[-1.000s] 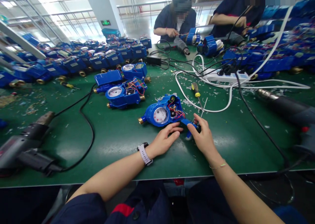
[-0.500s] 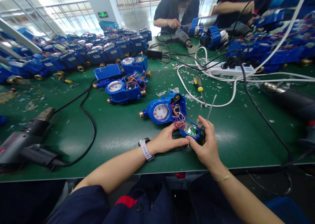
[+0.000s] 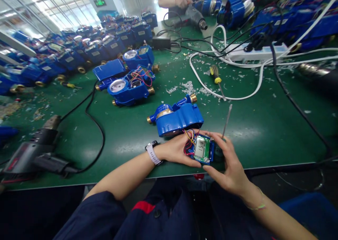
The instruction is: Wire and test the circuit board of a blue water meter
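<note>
Near the table's front edge, a green circuit board with a lit display (image 3: 202,147) sits in a small blue housing. My left hand (image 3: 178,150) grips its left side, where red, yellow and white wires run toward a blue water meter (image 3: 181,119). That meter lies tipped over just beyond my fingers, its dial turned away. My right hand (image 3: 228,162) is closed round a screwdriver (image 3: 227,122), shaft pointing up and away; its dark handle is mostly hidden. The right fingertips also touch the board's right edge.
Two blue meters (image 3: 129,87) stand farther left, with many more behind. A heat gun (image 3: 29,148) lies at left, another (image 3: 317,74) at right. A yellow-black screwdriver (image 3: 216,76) lies beside a white cable and power strip (image 3: 253,52). A co-worker's hand (image 3: 183,1) is across the table.
The meter has tipped from dial-up onto its side. The circuit board has come nearer to me and turned its display upward, and digits now show. Both hands still hold it.
</note>
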`<state>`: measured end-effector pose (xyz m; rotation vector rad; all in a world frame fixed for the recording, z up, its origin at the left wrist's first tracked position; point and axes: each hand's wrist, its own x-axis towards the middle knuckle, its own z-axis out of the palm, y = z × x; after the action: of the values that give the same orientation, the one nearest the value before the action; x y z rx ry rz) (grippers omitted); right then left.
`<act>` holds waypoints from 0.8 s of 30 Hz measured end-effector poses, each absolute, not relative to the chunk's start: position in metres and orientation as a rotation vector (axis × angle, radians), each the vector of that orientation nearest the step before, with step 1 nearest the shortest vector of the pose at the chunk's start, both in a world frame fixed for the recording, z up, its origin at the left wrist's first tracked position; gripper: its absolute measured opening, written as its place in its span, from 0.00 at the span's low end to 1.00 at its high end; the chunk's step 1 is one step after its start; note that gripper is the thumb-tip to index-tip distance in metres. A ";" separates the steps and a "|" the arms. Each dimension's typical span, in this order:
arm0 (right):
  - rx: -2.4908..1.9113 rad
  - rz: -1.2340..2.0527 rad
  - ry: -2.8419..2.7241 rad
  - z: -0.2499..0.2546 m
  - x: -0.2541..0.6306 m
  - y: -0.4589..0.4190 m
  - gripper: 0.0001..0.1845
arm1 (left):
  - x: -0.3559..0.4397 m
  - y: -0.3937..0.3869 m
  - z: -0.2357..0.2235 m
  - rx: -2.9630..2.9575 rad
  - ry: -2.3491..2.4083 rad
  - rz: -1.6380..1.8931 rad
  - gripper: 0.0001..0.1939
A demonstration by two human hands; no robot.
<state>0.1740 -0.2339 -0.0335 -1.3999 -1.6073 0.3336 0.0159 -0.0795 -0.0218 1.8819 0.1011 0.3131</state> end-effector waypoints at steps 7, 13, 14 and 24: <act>-1.422 0.321 -1.534 -0.014 0.193 -0.270 0.34 | 0.012 -0.082 -0.019 1.902 0.155 0.260 0.39; -1.472 0.431 -1.827 0.009 0.199 -0.290 0.24 | 0.012 -0.077 -0.020 1.941 0.162 0.209 0.43; -1.489 0.428 -1.855 0.011 0.200 -0.291 0.21 | 0.012 -0.077 -0.020 1.934 0.160 0.207 0.42; -1.518 0.302 -1.974 0.016 0.205 -0.292 0.17 | 0.014 -0.078 -0.020 2.025 0.127 0.246 0.39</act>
<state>0.2051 -0.2921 0.0158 -1.5179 -1.9737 0.3024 0.0139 -0.0783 -0.0202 2.0247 0.1270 0.2457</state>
